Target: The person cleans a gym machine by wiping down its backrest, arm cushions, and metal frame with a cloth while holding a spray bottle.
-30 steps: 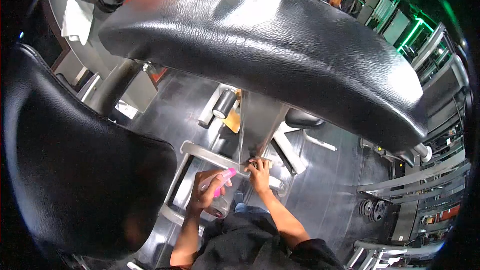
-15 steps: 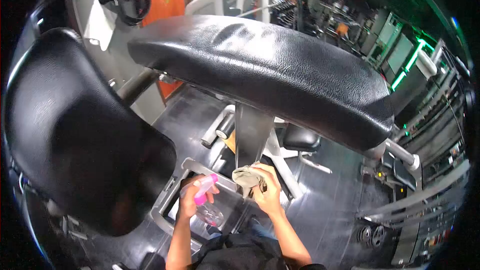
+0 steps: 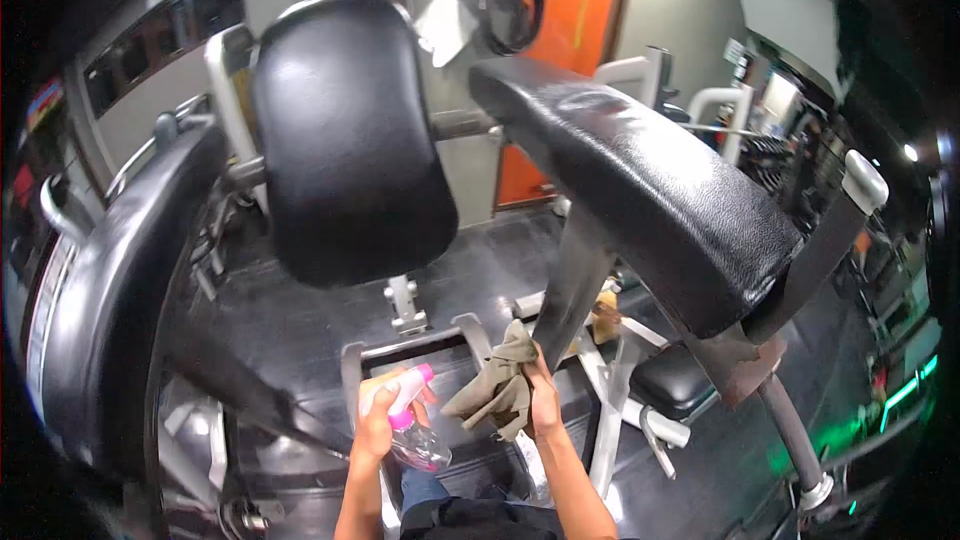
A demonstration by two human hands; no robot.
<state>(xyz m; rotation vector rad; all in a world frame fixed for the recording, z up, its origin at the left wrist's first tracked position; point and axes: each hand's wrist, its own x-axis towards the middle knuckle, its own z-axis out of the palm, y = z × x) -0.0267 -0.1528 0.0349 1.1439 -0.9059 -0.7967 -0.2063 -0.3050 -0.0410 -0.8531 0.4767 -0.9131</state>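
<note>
Black top (image 3: 480,522), blue trousers (image 3: 424,489), bare forearms (image 3: 363,490)

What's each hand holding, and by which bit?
The left hand holds a spray bottle by its spray head; the right hand holds a crumpled cloth by one side.

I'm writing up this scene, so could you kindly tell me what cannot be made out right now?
Head view, right grip: most fingers hidden behind the cloth.
Head view, spray bottle: trigger obscured by the left grip.
Head view, orange door: top cut off by the upper edge.
</note>
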